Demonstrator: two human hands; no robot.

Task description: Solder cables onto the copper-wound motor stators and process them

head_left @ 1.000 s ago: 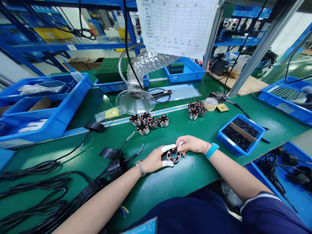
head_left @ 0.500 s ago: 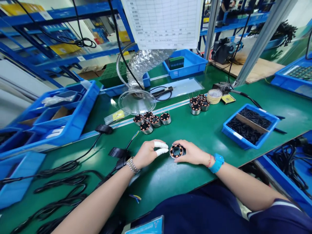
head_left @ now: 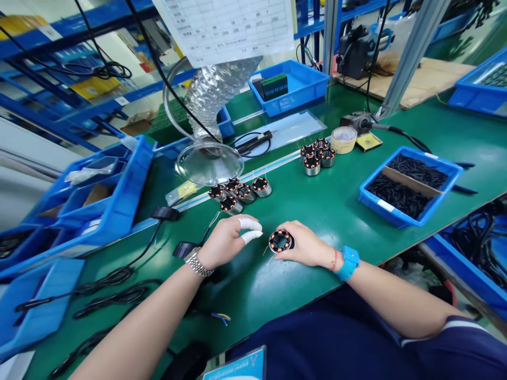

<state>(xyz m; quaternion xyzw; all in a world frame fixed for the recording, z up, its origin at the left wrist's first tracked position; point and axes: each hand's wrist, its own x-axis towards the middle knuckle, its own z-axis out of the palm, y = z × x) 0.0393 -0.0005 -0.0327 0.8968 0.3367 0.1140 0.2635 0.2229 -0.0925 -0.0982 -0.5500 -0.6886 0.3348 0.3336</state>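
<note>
My right hand (head_left: 304, 244) grips a motor stator (head_left: 281, 241), a metal ring with copper windings and a black core, its open end facing up. Thin wire ends stick out from its left side. To the left of it my left hand (head_left: 229, 238) holds nothing; white finger cots cover its thumb and a finger, which are apart and point toward the stator without touching it. Beyond my hands stands a group of several stators (head_left: 244, 193). A second group of stators (head_left: 312, 165) is farther back to the right.
A blue bin of short black tubes (head_left: 412, 184) sits at the right. Black cables (head_left: 114, 275) lie at the left beside a divided blue bin (head_left: 130, 184). At the back are a clear fume hood (head_left: 209, 163), a soldering iron (head_left: 255, 142) and a tape roll (head_left: 344, 140).
The view has shifted, with the bench turned slightly. My left hand has drawn a little away from the stator, while my right hand keeps its grip; the wire ends now show more clearly.
</note>
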